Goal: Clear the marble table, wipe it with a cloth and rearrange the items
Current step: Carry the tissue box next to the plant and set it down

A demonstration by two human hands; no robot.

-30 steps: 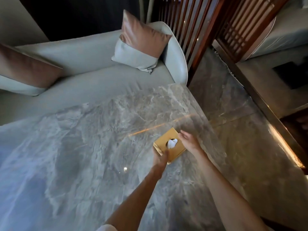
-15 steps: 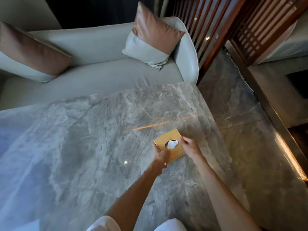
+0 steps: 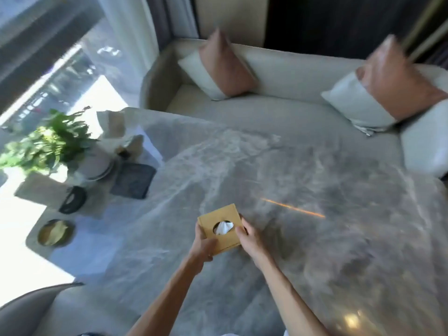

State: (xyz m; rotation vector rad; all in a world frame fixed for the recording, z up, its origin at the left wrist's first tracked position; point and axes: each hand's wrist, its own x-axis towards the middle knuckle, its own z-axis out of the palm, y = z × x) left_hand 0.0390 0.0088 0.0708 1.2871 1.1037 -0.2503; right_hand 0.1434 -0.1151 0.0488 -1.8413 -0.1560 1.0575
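A square gold tissue box (image 3: pixel 220 215) with a white tissue poking from its round hole is held over the grey marble table (image 3: pixel 303 180). My left hand (image 3: pixel 202 247) grips its near-left corner and my right hand (image 3: pixel 249 240) grips its right side. At the table's left end stand a green potted plant (image 3: pixel 48 144), a dark square tray (image 3: pixel 133 180), a round gold dish (image 3: pixel 55 232), a black ring-shaped item (image 3: pixel 72 200) and pale cards or packets (image 3: pixel 38 187). The picture is blurred.
A pale curved sofa (image 3: pixel 278 69) wraps the far side, with two pink-and-white cushions (image 3: pixel 218 69). A bright window with curtains (image 3: pixel 60 57) lies to the left. A grey chair edge (image 3: pixel 29 309) shows at the bottom left.
My view has swung left, bringing the plant, tray and dish into sight. Both hands still hold the tissue box, which now sits nearer the table's middle.
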